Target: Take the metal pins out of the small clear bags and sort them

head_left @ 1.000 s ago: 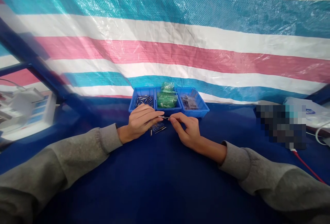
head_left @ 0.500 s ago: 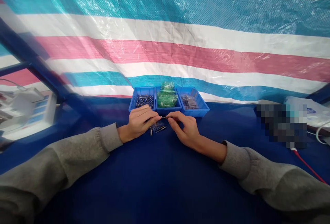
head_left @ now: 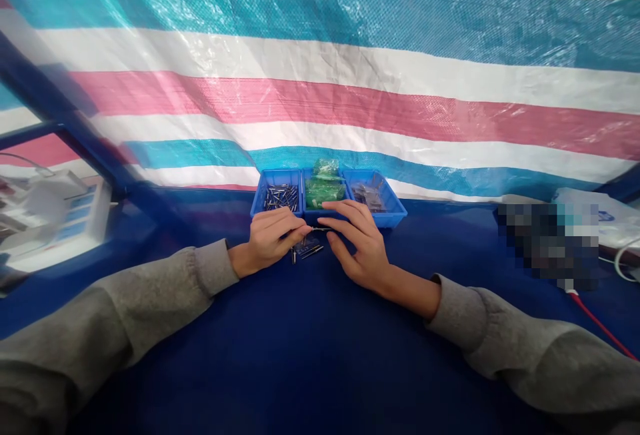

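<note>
Thumb and fingertips of my left hand (head_left: 270,236) pinch one end of a thin metal rod (head_left: 321,229), which lies roughly level and points to the right. Its exact kind is too small to make out. My right hand (head_left: 364,248) is open beside the rod's free end, with thumb and fingers apart. Whether a fingertip still touches the rod, I cannot tell. Just below, several similar dark and silver rods (head_left: 313,252) lie on the blue table (head_left: 320,328), beside what looks like a small clear plastic bag (head_left: 302,246).
Behind my hands stand three joined blue bins: the left bin (head_left: 256,203) holds loose metal rods, the middle bin (head_left: 306,189) green plastic packets (head_left: 325,188), the right bin (head_left: 397,208) clear bags. White equipment (head_left: 60,221) is at left; a pixelated dark object (head_left: 547,241) with a red cable (head_left: 600,321) lies right.
My right hand has loosened its pinch at the rod's right end and its fingers have spread. My left hand stays in place, still pinching the rod.
</note>
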The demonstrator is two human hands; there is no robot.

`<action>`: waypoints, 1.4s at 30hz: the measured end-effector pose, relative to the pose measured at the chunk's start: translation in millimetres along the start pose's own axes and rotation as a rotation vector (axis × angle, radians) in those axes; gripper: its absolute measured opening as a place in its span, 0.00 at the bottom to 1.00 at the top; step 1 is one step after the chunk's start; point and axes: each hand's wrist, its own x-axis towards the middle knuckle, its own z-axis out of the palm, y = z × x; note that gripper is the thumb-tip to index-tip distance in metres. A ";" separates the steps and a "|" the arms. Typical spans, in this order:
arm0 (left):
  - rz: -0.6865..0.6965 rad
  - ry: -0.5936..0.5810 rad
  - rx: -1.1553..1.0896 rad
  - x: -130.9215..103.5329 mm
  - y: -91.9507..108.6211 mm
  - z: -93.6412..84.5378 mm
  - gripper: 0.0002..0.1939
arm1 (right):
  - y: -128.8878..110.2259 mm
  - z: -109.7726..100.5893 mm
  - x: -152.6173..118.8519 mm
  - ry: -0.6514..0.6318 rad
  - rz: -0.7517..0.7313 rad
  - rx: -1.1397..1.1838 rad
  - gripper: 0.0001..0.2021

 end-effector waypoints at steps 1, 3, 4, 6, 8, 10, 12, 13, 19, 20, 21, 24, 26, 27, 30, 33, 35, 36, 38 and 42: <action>0.000 -0.002 0.000 0.0 0.1 -0.1 0.08 | 0.1 0.1 -0.3 -0.016 -0.007 -0.008 0.13; 0.003 -0.002 0.000 0.1 0.4 -0.3 0.08 | 0.4 0.6 -1.0 -0.054 -0.016 -0.022 0.16; 0.004 0.001 0.000 0.2 0.5 -0.3 0.08 | 0.7 0.9 -1.4 -0.072 -0.017 -0.029 0.17; 0.002 0.007 0.003 0.4 1.0 -0.3 0.08 | 1.5 1.7 -2.0 -0.101 -0.021 -0.040 0.19; -0.003 0.011 0.009 0.7 1.4 -0.3 0.08 | 2.3 2.2 -2.4 -0.108 -0.024 -0.048 0.19; -0.007 0.012 0.011 0.9 1.8 -0.4 0.08 | 2.8 2.4 -2.5 -0.102 -0.031 -0.052 0.19; -0.014 0.014 0.013 0.9 2.0 -0.5 0.08 | 3.0 2.3 -2.4 -0.096 -0.034 -0.053 0.18; -0.017 0.014 0.016 0.8 2.0 -0.5 0.08 | 3.0 2.2 -2.2 -0.093 -0.034 -0.052 0.18; -0.022 -0.018 0.023 0.5 1.2 -1.1 0.09 | 1.5 1.6 -0.4 -0.044 -0.051 -0.042 0.10; -0.024 -0.028 0.015 0.4 0.9 -1.2 0.09 | 1.3 1.5 -0.2 -0.037 -0.052 -0.042 0.09; -0.026 -0.038 0.006 0.2 0.5 -1.2 0.09 | 1.1 1.4 0.0 -0.029 -0.051 -0.041 0.09; -0.025 -0.062 -0.020 -0.4 -0.6 -0.6 0.09 | 1.2 1.6 -0.1 -0.018 -0.042 -0.035 0.08; -0.024 -0.064 -0.017 -0.9 -1.2 0.0 0.09 | 1.7 2.0 -0.4 -0.012 -0.037 -0.022 0.08; -0.022 -0.064 -0.009 -1.0 -1.3 0.2 0.09 | 1.9 2.2 -0.6 -0.008 -0.034 -0.015 0.07; -0.009 -0.063 0.016 -0.6 -0.4 0.0 0.08 | 2.3 2.9 -0.9 0.004 -0.032 0.010 0.07; 0.042 -0.049 0.021 1.2 2.1 -1.8 0.07 | 2.4 3.0 -0.7 0.005 -0.034 0.031 0.08; 0.083 -0.025 0.022 2.7 3.9 -3.3 0.07 | 2.5 2.8 -0.6 -0.003 -0.036 0.039 0.08; 0.094 -0.015 0.023 3.3 4.6 -3.9 0.06 | 2.6 2.7 -0.5 -0.010 -0.036 0.041 0.09; 0.095 -0.007 0.024 4.1 5.5 -4.6 0.06 | 2.6 2.6 -0.4 -0.023 -0.033 0.045 0.09; 0.076 -0.017 0.011 3.8 5.4 -4.3 0.06 | 2.4 3.0 -0.4 -0.025 -0.015 0.047 0.09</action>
